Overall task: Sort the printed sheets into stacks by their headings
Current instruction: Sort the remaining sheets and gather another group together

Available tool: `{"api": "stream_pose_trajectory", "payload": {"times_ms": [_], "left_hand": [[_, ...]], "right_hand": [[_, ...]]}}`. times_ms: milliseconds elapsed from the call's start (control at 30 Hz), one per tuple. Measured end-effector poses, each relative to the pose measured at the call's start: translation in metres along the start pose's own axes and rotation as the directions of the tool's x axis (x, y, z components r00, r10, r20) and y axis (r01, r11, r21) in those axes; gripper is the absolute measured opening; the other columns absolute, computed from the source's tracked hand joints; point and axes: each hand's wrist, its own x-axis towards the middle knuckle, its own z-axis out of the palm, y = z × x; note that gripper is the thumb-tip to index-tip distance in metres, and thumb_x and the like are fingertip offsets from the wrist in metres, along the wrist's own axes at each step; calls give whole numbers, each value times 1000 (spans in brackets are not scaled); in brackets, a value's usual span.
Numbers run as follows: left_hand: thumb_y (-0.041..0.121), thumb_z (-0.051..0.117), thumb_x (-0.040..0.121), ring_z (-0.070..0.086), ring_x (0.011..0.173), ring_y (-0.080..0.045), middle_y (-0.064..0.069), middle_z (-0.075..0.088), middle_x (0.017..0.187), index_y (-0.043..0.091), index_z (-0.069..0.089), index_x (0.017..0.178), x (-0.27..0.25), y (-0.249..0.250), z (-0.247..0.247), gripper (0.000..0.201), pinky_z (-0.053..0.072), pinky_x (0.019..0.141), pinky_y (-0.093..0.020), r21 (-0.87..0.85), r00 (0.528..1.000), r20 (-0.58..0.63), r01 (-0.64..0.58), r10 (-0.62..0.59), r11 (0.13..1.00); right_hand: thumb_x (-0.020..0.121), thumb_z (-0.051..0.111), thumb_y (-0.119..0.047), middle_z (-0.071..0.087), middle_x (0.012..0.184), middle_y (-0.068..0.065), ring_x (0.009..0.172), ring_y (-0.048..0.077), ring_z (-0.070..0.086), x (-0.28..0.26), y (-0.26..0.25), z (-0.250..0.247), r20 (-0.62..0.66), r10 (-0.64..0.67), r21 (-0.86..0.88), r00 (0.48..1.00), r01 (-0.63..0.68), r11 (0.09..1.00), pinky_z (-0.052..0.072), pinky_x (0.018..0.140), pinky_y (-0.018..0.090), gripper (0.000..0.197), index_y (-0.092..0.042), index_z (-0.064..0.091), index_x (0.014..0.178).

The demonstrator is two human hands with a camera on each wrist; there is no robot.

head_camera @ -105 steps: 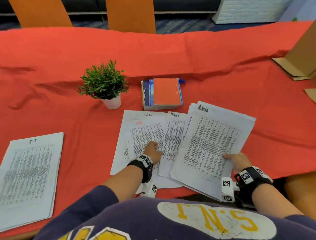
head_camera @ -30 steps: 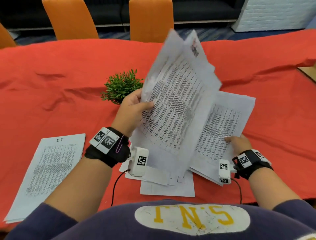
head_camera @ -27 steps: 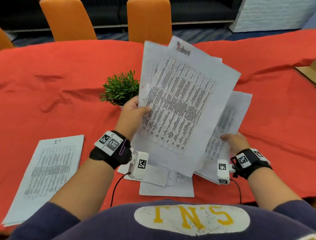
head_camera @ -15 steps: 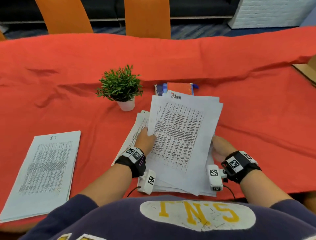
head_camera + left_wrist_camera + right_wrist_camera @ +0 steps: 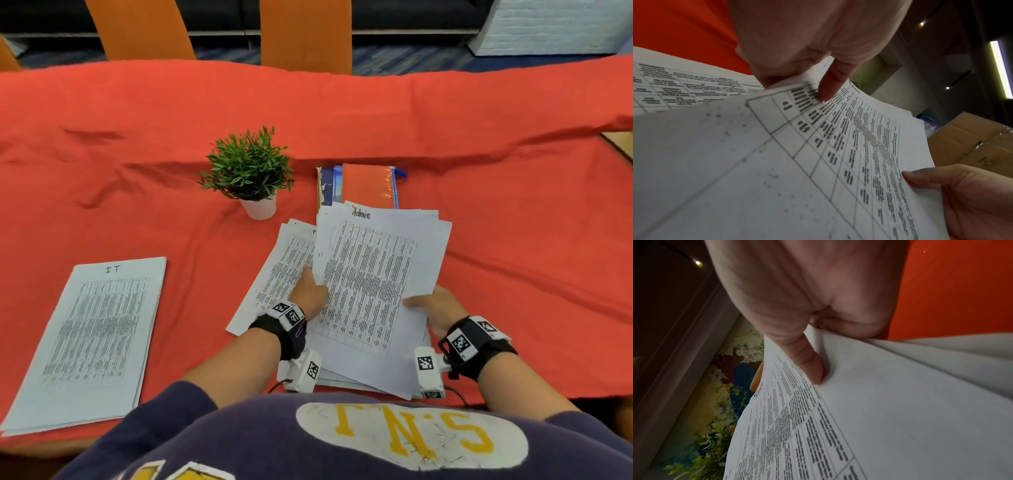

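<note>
A sheaf of printed sheets headed "Admin" (image 5: 370, 287) is held just above the red tablecloth in front of me. My left hand (image 5: 310, 294) pinches its left edge, thumb (image 5: 828, 86) on top of the print. My right hand (image 5: 430, 306) grips the right edge, thumb (image 5: 807, 363) over the top sheet and fingers underneath. Under the sheaf's left side several more printed sheets (image 5: 277, 274) lie fanned on the cloth. A squared stack headed "IT" (image 5: 92, 339) lies at the near left.
A small potted plant (image 5: 248, 171) stands beyond the sheets. Books with an orange notebook on top (image 5: 363, 186) lie right of it, partly under the sheaf's top edge. Orange chairs (image 5: 305, 34) stand behind the table. A cardboard box (image 5: 972, 146) shows at the right.
The left hand, which had lifted the "Admin" sheets up high, brought them down onto the right hand's pile. Both hands now hold the merged sheaf by its side edges, low over the cloth.
</note>
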Motion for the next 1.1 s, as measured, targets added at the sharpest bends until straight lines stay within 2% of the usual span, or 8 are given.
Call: {"api": "stream_pose_trajectory", "payload": {"times_ms": [100, 233, 367, 433, 533, 700, 967, 1100], "left_hand": [[13, 49, 92, 50, 70, -12, 1, 53, 90, 16, 42, 123, -2, 0, -1, 32, 43, 58, -24, -70, 1000, -21, -24, 22, 997], [20, 49, 95, 55, 110, -17, 0, 57, 127, 15, 46, 131, -7, 15, -5, 36, 44, 92, -30, -46, 966, -158, -215, 205, 976], [11, 49, 96, 58, 95, 9, 12, 61, 108, 21, 49, 122, -23, 47, -23, 28, 45, 83, -8, -90, 853, -274, -482, 443, 872], [8, 51, 94, 55, 81, 17, 17, 59, 97, 26, 48, 114, -24, 52, -34, 27, 45, 72, -8, -90, 802, -335, -549, 494, 831], [2, 55, 90, 58, 90, 13, 14, 60, 103, 26, 46, 116, -24, 45, -44, 37, 46, 80, -12, -136, 783, -387, -570, 487, 810], [5, 64, 84, 63, 107, -8, 4, 64, 113, 22, 45, 120, -22, 27, -48, 45, 50, 95, -34, -261, 830, -425, -495, 361, 829], [-10, 54, 83, 65, 87, -3, 0, 66, 99, 7, 50, 117, -18, 40, -53, 38, 53, 84, -29, -325, 833, -457, -484, 313, 813], [-11, 53, 82, 64, 93, -18, -6, 65, 102, 8, 48, 116, -17, 36, -60, 40, 52, 86, -37, -360, 825, -475, -500, 307, 787]], "right_hand": [[79, 59, 17, 66, 111, 19, 86, 25, 67, 1, -1, 2, 1, -13, 5, 1000, 13, 1000, 56, 71, 33, 35, -1, 62, 109], [80, 64, 11, 70, 106, 12, 90, 22, 68, -3, -21, 12, -56, -175, -5, 983, 175, 985, 54, 84, 36, 34, -4, 65, 110], [83, 66, 2, 70, 93, -4, 78, 5, 68, -11, -59, 25, -68, -350, -29, 934, 349, 937, 52, 72, 22, 21, -17, 66, 92], [84, 65, 2, 70, 92, -4, 74, 1, 68, -14, -73, 33, -55, -417, -5, 907, 417, 909, 51, 65, 18, 21, -16, 65, 93], [79, 64, 11, 71, 87, -8, 67, 1, 68, -19, -79, 44, 18, -476, 25, 879, 476, 879, 54, 60, 17, 31, -17, 63, 93], [72, 73, 7, 75, 96, -8, 93, 13, 69, -9, -65, 53, 86, -409, 17, 908, 409, 912, 54, 87, 35, 42, -21, 67, 102], [72, 75, 6, 76, 96, -4, 88, 11, 71, -12, -75, 70, 85, -430, 92, 899, 422, 902, 57, 74, 25, 35, -20, 70, 95], [73, 73, 7, 76, 84, -11, 80, 4, 71, -10, -71, 64, 116, -404, 59, 907, 400, 915, 54, 70, 22, 34, -20, 68, 92]]}}
